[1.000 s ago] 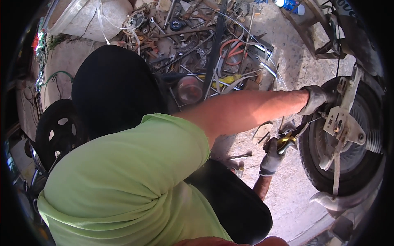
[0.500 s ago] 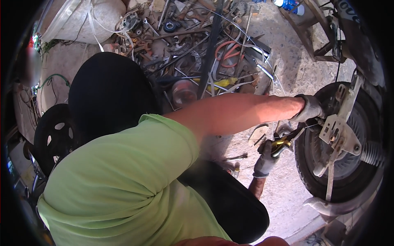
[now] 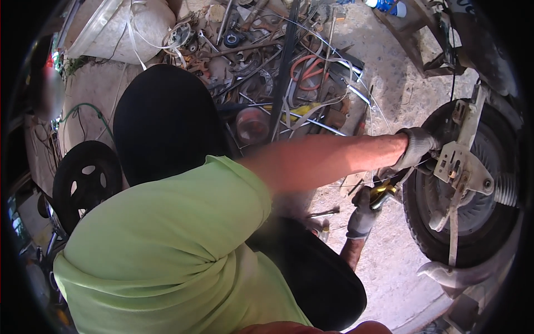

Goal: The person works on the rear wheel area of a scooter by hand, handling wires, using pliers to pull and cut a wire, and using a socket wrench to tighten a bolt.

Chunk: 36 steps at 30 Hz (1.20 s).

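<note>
My left hand [image 3: 414,149], in a grey glove, reaches across to the hub side of a motorcycle wheel [image 3: 413,222]. Its fingers curl in beside a pale metal bracket [image 3: 457,158], which partly hides them. What they hold there I cannot make out. Lower and nearer, my right hand [image 3: 362,216], also gloved, is closed around pliers with yellow handles [image 3: 381,195]. The jaws point toward the tyre, just under my left hand. A thin wire [image 3: 340,185] runs close to both hands.
Tools and scrap metal [image 3: 245,61] lie heaped on the ground beyond my left arm, with an orange hose [image 3: 307,71] among them. A clear round tub [image 3: 252,123] stands nearer. Another wheel [image 3: 83,186] is at the left. A metal frame [image 3: 431,55] stands at the upper right.
The whole view has shifted slightly. My left hand stays at the wheel hub. The pliers remain in my right hand and have tilted a little, still beside the tyre.
</note>
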Each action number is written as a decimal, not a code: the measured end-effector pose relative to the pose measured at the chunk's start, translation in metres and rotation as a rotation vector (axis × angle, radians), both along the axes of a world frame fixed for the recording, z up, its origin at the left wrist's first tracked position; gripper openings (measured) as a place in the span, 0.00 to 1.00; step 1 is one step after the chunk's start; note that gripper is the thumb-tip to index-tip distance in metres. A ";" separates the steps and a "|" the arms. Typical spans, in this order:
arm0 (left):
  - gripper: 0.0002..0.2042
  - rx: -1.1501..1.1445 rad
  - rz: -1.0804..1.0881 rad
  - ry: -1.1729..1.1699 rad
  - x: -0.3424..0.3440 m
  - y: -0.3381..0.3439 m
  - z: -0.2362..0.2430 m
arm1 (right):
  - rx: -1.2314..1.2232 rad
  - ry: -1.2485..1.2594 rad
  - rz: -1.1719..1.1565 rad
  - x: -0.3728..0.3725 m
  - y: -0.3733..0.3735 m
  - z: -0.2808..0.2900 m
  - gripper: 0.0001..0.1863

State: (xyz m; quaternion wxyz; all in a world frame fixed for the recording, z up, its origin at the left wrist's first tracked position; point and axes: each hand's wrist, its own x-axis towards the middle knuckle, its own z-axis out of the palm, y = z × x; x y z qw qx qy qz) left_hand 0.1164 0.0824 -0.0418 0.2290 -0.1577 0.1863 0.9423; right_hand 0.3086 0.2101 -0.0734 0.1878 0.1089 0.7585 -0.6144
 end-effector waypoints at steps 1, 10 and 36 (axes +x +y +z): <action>0.12 0.037 -0.083 0.036 0.002 -0.013 -0.004 | 0.028 0.004 0.012 -0.002 0.001 -0.002 0.10; 0.12 -0.103 -0.028 0.094 0.011 -0.015 -0.001 | 0.062 -0.001 0.031 -0.002 0.008 -0.008 0.18; 0.21 -1.349 0.246 0.440 0.034 -0.031 0.012 | 0.029 0.015 -0.039 0.001 0.005 0.001 0.06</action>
